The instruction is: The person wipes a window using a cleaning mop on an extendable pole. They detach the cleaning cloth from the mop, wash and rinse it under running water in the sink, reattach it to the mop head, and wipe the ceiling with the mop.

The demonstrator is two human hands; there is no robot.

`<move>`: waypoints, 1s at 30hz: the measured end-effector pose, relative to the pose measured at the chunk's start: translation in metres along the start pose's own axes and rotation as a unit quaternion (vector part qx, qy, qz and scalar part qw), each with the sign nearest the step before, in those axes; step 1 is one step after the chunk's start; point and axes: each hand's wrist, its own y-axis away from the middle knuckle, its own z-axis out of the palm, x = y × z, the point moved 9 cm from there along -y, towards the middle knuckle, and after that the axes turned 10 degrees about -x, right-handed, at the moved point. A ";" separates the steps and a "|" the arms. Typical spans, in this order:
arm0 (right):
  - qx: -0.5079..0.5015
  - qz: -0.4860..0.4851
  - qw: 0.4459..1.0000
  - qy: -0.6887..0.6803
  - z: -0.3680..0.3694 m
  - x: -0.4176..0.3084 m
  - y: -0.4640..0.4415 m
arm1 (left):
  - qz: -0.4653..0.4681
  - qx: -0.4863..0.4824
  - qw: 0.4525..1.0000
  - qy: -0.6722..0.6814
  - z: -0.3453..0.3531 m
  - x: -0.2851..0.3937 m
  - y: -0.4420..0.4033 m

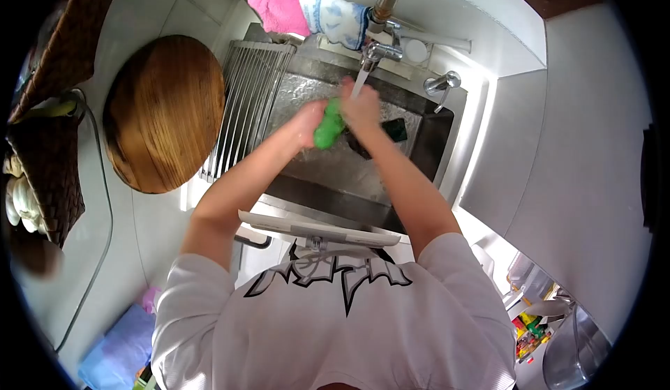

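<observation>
Over the metal sink (335, 181), my left hand (308, 123) is closed round a bright green object (329, 125), which looks soft and is somewhat blurred. My right hand (361, 107) is beside its upper end, under the stream from the chrome faucet (381, 52). Motion smears the right fingers, so their grip is unclear. A dark green pad (395, 130) lies in the sink just right of my right wrist. Near it, a dark item is partly hidden behind the wrist.
A metal rack (250, 93) spans the sink's left side, beside a round wooden board (165, 114). Pink (278, 5) and blue-white cloths (333, 19) hang behind the sink. A dispenser (442, 83) stands at the right rear corner. Woven baskets (52, 160) are at far left.
</observation>
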 end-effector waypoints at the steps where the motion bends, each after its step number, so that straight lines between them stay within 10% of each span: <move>1: -0.004 0.048 0.998 -0.029 -0.006 0.015 -0.007 | 0.000 0.044 0.999 -0.025 0.006 0.005 0.004; 8: -0.226 0.123 0.898 -0.358 0.023 0.054 -0.002 | -0.079 0.107 0.957 -0.256 0.032 0.040 0.060; 11: -0.390 0.035 0.878 -0.276 0.000 0.016 0.013 | -0.148 0.075 0.802 -0.574 0.034 0.049 0.067; 16: -0.494 -0.118 0.859 0.069 -0.002 0.001 0.028 | -0.174 0.080 0.829 -0.525 0.034 0.064 0.072; 23: -0.383 -0.051 0.874 -0.296 -0.010 0.026 0.010 | 0.031 0.085 0.963 -0.253 0.041 0.060 0.064; 28: -0.121 0.076 0.823 -0.550 0.006 0.031 0.020 | 0.087 0.143 0.984 -0.068 0.028 0.032 0.037; 30: -0.098 -0.035 0.938 -0.332 -0.001 -0.008 0.034 | 0.087 0.157 0.983 0.025 0.014 0.013 0.017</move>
